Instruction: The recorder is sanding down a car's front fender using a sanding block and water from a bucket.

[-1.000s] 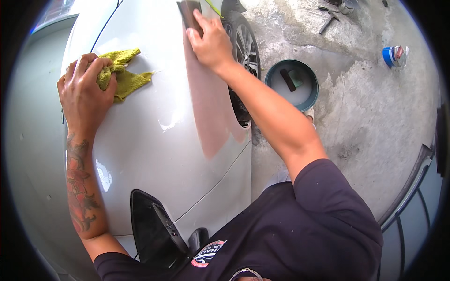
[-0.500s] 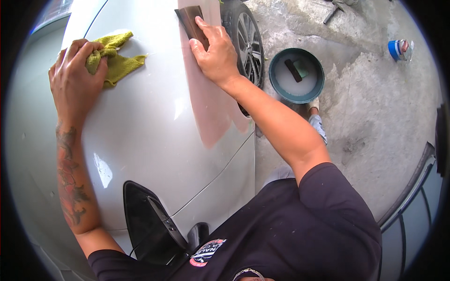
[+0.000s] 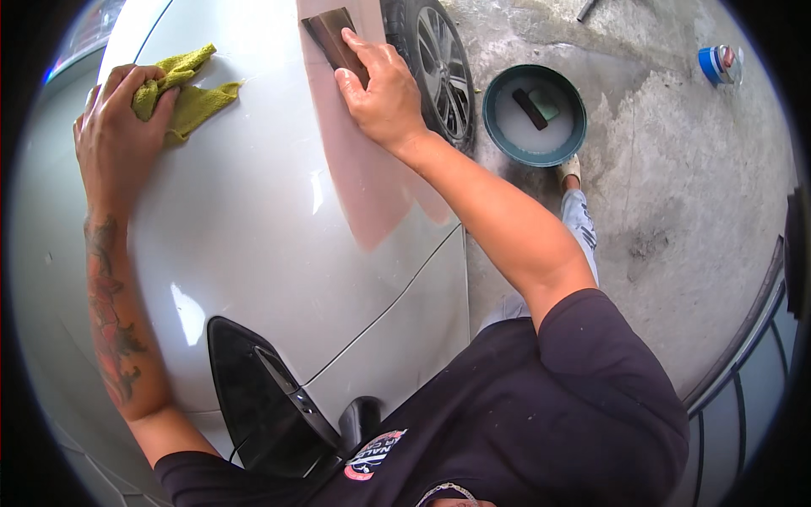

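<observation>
My left hand (image 3: 120, 135) is closed around a crumpled yellow-green cloth (image 3: 203, 108) and rests on the white car panel (image 3: 245, 220) at the upper left. With my right hand (image 3: 385, 100) I press a folded brown piece of sandpaper (image 3: 331, 37) against the panel, near the wheel. Thumb and fingers lie over the sandpaper's right side, so part of it is hidden. Under it runs a dull pinkish patch (image 3: 365, 190), which narrows toward me and looks wet.
A wheel (image 3: 439, 63) is just right of the panel. On the concrete floor (image 3: 667, 160) stands a dark green bucket (image 3: 534, 160) of cloudy water holding a dark block (image 3: 530, 110). A blue container (image 3: 714, 66) is farther right. The black window and mirror (image 3: 361, 418) are near my body.
Both hands and what they hold have shifted slightly left and up in the view. The car and bucket have shifted too, as my head moved. Both grips are the same.
</observation>
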`<act>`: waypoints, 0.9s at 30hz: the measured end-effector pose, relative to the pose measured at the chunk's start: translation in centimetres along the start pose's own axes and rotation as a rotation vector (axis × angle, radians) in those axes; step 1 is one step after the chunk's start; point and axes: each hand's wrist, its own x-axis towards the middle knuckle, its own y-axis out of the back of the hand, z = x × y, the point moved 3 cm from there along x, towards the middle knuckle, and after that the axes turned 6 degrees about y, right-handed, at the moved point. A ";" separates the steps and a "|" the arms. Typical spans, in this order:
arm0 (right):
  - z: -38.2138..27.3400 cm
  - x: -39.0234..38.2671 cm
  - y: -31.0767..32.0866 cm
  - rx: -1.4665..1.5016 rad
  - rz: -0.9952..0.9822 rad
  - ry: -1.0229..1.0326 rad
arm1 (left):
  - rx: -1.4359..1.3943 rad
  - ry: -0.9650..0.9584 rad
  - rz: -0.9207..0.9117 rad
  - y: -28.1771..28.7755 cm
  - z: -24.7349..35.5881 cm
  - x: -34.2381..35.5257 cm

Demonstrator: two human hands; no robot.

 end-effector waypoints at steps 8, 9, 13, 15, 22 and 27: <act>-7.2 -11.3 3.2 0.111 -0.168 -0.054 | 0.036 0.022 0.009 -0.2 -0.6 -0.7; -6.1 -10.0 2.5 0.063 -0.123 -0.052 | 0.024 0.042 -0.013 0.0 -0.5 -0.5; 0.9 -1.0 0.9 0.078 -0.095 -0.288 | -0.022 0.044 -0.029 0.2 0.1 0.1; 0.2 -2.8 0.7 0.009 -0.054 -0.256 | -0.014 0.044 -0.036 0.0 0.2 -0.1; -3.1 -5.5 0.8 0.050 -0.082 -0.171 | 0.015 0.066 -0.030 0.5 -0.4 -0.6; 1.7 -0.3 -0.7 -0.017 -0.046 -0.280 | 0.024 0.021 -0.010 0.5 -0.4 -0.4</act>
